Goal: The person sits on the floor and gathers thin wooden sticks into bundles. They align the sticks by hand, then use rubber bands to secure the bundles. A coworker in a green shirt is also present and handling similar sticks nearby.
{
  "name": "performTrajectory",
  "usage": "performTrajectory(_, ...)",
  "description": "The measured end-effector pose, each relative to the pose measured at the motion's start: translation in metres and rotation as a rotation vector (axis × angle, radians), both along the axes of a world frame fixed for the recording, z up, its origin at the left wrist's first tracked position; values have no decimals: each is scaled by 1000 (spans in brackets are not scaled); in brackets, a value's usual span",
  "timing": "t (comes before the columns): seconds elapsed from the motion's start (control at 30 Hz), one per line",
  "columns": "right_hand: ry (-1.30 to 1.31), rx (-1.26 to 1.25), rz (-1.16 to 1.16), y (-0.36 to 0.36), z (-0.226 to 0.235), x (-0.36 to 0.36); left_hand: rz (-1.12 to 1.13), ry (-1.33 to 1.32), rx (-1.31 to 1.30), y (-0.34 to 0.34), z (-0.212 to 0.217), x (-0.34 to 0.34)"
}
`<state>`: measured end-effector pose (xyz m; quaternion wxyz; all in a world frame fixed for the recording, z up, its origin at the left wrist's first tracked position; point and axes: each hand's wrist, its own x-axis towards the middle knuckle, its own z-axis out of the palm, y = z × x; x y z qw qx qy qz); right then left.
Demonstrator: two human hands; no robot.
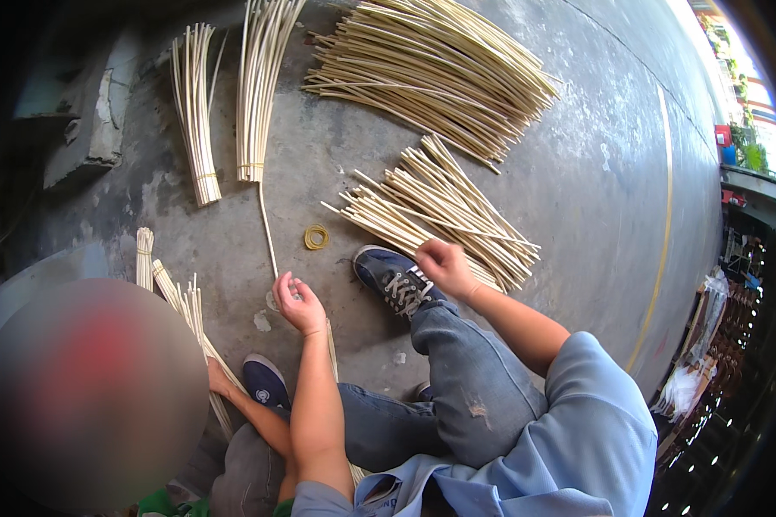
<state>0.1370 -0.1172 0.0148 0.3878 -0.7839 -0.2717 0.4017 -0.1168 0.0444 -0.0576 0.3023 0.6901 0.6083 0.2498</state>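
- head view: your left hand [301,306] is half curled, its fingertips at the near end of a single pale stick [268,231]; you can't tell here whether they pinch it or only touch it.
- that stick runs up and away from those fingers to the banded end of the tall bundle [263,77], beyond them.
- your right hand [447,265] is curled like a loose fist; its fingertips are hidden, so you can't tell whether they grasp anything. it is over the near edge of the small loose pile [470,211], above your shoe [395,280].
- done, by the look of it: the tall bundle and the shorter bundle [197,121] to its left each have a band near the lower end. left of your left fingers, the small upright bundle [144,258] looks banded too, with a co-worker's hand [222,379] lower down, beside more sticks.
- left, as you may judge it: the small loose pile around your right fingers and the large heap [431,73] well beyond them show no bands.
- the coil of yellow bands [316,237] lies on the floor [608,189], between your two hands and slightly beyond your left fingers.
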Motion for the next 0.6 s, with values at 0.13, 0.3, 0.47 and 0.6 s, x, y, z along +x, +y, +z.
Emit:
performTrajectory(0.13,-704,-165,54,-32,5,65,-54,-126,-192,-29,4,12)
performTrajectory(0.3,-619,-640,220,-48,-10,92,-134,-206,-326,-40,3,23)
performTrajectory(0.47,-561,-567,134,-53,-27,100,-79,-214,-390,-51,2,30)
performTrajectory(0.6,-537,-452,178,-54,-33,71,-55,-216,-426,-57,3,25)
